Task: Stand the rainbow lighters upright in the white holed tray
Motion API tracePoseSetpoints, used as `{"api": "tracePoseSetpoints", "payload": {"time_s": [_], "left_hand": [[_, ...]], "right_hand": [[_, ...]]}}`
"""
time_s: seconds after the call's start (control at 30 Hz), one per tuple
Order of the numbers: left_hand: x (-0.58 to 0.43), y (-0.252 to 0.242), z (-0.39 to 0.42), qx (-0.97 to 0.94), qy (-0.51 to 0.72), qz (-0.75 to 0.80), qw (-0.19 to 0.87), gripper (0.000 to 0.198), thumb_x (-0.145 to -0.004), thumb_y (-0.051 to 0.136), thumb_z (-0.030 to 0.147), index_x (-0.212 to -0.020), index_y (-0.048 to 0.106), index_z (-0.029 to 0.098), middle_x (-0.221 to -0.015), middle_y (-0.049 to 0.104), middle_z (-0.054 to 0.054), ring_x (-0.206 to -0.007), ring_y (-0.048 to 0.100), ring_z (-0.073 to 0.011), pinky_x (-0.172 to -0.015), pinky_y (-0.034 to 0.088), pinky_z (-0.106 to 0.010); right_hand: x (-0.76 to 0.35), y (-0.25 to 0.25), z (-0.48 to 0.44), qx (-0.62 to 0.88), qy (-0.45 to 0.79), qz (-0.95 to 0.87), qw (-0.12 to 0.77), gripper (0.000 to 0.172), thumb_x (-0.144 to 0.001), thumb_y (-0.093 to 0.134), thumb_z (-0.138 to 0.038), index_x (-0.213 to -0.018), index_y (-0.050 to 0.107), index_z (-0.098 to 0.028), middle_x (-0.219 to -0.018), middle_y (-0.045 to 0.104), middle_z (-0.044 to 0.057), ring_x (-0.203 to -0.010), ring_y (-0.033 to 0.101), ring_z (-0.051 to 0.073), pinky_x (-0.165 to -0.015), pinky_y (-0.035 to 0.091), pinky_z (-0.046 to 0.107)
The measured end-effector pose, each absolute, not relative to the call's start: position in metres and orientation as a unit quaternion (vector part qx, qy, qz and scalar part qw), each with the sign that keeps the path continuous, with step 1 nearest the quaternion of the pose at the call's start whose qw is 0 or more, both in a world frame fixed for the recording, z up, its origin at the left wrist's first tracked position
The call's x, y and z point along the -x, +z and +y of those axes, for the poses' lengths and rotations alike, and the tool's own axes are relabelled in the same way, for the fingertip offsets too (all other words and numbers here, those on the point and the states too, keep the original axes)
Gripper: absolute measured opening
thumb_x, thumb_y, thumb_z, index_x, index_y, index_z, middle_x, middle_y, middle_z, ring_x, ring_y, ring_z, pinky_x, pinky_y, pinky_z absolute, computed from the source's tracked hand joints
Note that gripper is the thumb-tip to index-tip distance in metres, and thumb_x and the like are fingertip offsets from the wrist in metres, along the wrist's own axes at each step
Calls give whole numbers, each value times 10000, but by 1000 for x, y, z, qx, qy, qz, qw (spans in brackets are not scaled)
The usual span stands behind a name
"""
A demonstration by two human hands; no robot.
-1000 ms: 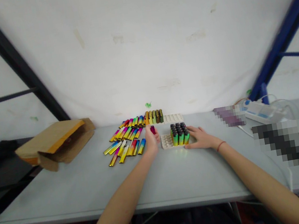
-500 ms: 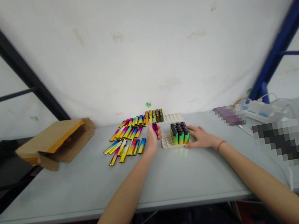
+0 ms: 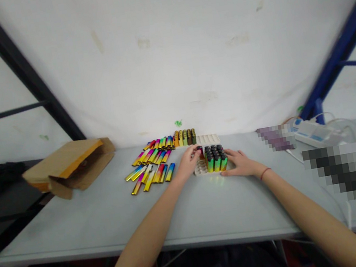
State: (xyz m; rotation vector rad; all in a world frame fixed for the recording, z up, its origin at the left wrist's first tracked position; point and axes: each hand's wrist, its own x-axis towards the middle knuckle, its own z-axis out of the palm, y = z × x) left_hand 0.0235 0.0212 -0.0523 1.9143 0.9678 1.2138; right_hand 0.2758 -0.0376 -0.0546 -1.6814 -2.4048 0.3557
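A pale tray (image 3: 201, 172) with round holes lies before me, its right part filled with several black-topped lighters (image 3: 217, 163) standing upright, green to orange in colour. Between the closed fingertips of my left hand (image 3: 190, 163) is a dark red lighter (image 3: 201, 152), upright at the tray's back left; whether its base sits in a hole is hidden. My right hand (image 3: 242, 164) spans the tray's right end, thumb at the front corner and fingers farther back, beside the lighters. To the left, shiny rainbow-coloured metallic lighter sleeves (image 3: 160, 173) lie in loose rows.
Behind, another pale tray (image 3: 209, 138) carries several upright gold and dark pieces (image 3: 184, 137) close to the wall. An open cardboard box (image 3: 70, 163) lies at the left. A power strip (image 3: 314, 131) and cables are on the right, near a purple blurred object (image 3: 274, 138).
My left hand has moved right, bringing the dark red lighter from beside the tray to over its back left. The right hand stays at the tray's right end. The view shifts slightly.
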Motion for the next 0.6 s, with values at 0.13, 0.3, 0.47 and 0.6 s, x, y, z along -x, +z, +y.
{"api": "tracePoseSetpoints", "payload": {"time_s": [0.13, 0.3, 0.47, 0.6], "left_hand": [[-23, -48, 18, -741, 458, 374, 317, 257, -928, 558, 291, -1128, 677, 180, -1205, 716, -108, -1030, 679, -227, -1003, 516, -385], [-23, -42, 11, -740, 457, 384, 310, 195, -900, 609, 278, -1058, 700, 207, -1115, 731, -99, -1022, 675, -237, -1012, 491, -373], [-13, -26, 5, -765, 399, 431, 265, 408, -878, 673, 306, -1280, 633, 252, -1024, 722, -74, -1011, 666, -257, -997, 474, -392], [15, -5, 1, -776, 235, 581, 70, 362, -851, 703, 296, -1205, 694, 219, -1298, 656, -182, -1294, 512, -391, -1083, 362, -552]], "right_hand": [[-277, -56, -36, 563, 114, -813, 94, 946, -803, 582, -797, -1545, 457, -224, -1631, 351, 201, -1498, 312, 419, -1195, 172, 686], [-278, -58, -35, 556, 110, -818, 98, 934, -802, 577, -802, -1522, 489, -213, -1625, 360, 205, -1489, 325, 418, -1193, 179, 681], [-279, -61, -34, 557, 111, -816, 106, 931, -800, 583, -803, -1536, 470, -246, -1624, 373, 186, -1490, 323, 422, -1194, 169, 679], [-279, -61, -34, 555, 113, -817, 104, 956, -795, 571, -820, -1537, 470, -225, -1628, 357, 202, -1494, 314, 425, -1191, 177, 686]]}}
